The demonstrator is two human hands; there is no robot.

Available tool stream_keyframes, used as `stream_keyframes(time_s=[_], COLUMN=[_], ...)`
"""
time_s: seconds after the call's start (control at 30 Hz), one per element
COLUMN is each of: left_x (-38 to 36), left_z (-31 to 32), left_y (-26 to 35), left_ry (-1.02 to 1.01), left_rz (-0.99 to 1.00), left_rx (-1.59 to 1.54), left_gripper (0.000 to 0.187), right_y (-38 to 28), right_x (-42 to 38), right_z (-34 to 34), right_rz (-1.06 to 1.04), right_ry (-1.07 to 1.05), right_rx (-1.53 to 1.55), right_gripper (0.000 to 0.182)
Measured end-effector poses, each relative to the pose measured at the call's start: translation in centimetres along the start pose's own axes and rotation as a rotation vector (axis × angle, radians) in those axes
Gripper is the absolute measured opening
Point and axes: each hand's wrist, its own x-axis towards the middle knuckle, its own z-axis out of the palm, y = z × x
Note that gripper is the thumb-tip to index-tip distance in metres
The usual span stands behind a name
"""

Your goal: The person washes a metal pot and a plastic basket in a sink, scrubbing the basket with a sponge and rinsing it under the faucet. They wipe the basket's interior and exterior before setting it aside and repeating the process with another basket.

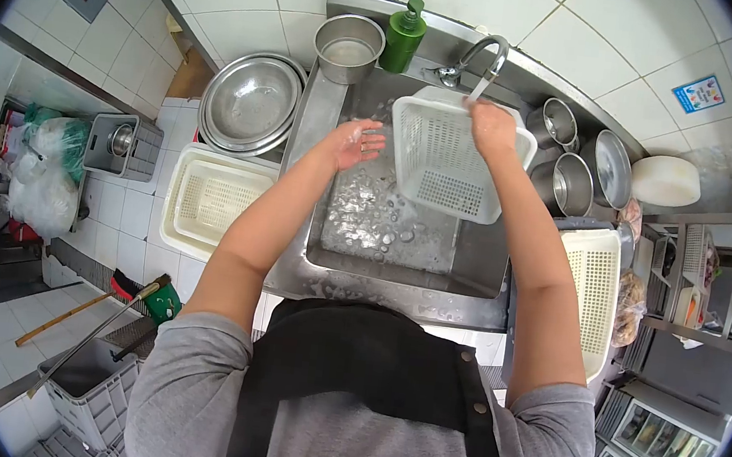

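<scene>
My right hand [491, 127] is closed on the upper rim of a white plastic basket [406, 148] with a perforated bottom and sides. Tilted, the basket hangs over the steel sink [479, 272], and a stream of water from the curved tap [490, 52] falls right beside those fingers. To the basket's left, my left hand [357, 145] is wet and open, its fingers spread and holding nothing. Below both hands, bubbly water covers the sink floor.
A steel pot [347, 70] and a green pump bottle [404, 32] stand behind the sink. Metal bowls [253, 101] and cream baskets [170, 212] lie left. Several steel pots [572, 186] and another cream basket [595, 342] sit right.
</scene>
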Motion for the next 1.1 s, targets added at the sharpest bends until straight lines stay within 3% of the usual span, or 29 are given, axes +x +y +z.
stream_keyframes(time_s=[0.13,0.2,0.27,0.33,0.37,0.4,0.43,0.47,0.53,0.57,0.63,0.67,0.7,0.77,0.83,0.9,0.93,0.97,1.0,1.1], left_x=[0.8,1.3,0.1,-0.1,0.6,1.3,2.0,2.8,4.3,5.0,6.0,6.6,7.0,7.9,7.2,9.4,9.4,9.5,9.9,8.3], left_z=[-0.3,-0.8,-0.1,1.0,1.8,2.6,3.9,5.5,8.5,10.1,13.6,14.6,15.2,16.3,15.3,11.0,9.8,9.2,9.0,10.3], left_y=[-0.9,-1.6,-1.6,-1.2,-0.9,-0.7,-0.4,0.0,1.2,2.0,2.6,2.8,3.2,3.4,4.3,5.8,6.4,6.8,6.7,7.2], left_ry=[0.068,0.245,0.212,0.177,0.099,0.020,0.023,0.021,-0.004,-0.027,-0.075,-0.123,-0.135,-0.221,0.024,0.188,0.116,0.073,0.060,-0.005], left_rz=[0.085,0.115,0.212,0.300,0.477,0.652,0.647,0.685,0.738,0.757,0.805,0.854,0.852,1.117,0.817,0.874,0.815,0.908,0.897,1.073], left_rx=[0.172,0.314,0.435,0.554,0.749,0.941,0.937,0.967,1.053,1.106,1.107,1.110,1.112,1.355,1.514,1.536,1.242,1.189,1.201,1.419], left_gripper=[0.063,0.093,0.093,0.092,0.083,0.074,0.074,0.065,0.051,0.047,0.040,0.035,0.035,0.033,0.035,0.033,0.030,0.028,0.028,0.033], right_y=[-0.7,0.3,1.1,1.3,1.3,1.4,1.3,0.8,-0.1,0.0,0.6,0.8,0.9,0.8,0.3,-0.9,-1.9,-2.9,-3.8,-4.2], right_x=[2.3,2.2,1.0,-2.4,-3.5,-4.6,-5.8,-7.1,-9.5,-10.4,-12.2,-13.2,-14.2,-16.6,-19.6,-22.2,-23.5,-24.5,-25.3,-25.5], right_z=[-0.9,-0.6,-1.0,-1.7,-1.3,-0.6,-0.1,-0.8,-3.2,-3.2,-3.1,-2.8,-2.1,-1.2,-0.1,2.0,3.6,4.4,5.1,5.6], right_rz=[-0.001,-0.016,-0.029,-0.070,-0.073,-0.114,-0.153,-0.154,0.146,0.147,0.436,0.445,0.506,0.606,0.712,0.820,0.765,0.710,0.732,0.861], right_ry=[-0.084,-0.090,-0.099,0.094,0.092,0.250,0.406,0.399,0.340,0.338,0.372,0.372,0.473,0.636,0.690,0.756,0.796,0.831,0.773,0.688], right_rx=[-0.008,0.031,0.069,0.269,0.268,0.334,0.403,0.406,0.450,0.448,0.497,0.495,0.575,0.704,0.755,0.809,0.845,0.882,0.796,1.057], right_gripper=[0.030,0.031,0.032,0.032,0.032,0.042,0.052,0.052,0.058,0.058,0.055,0.055,0.055,0.050,0.046,0.043,0.043,0.044,0.048,0.046])
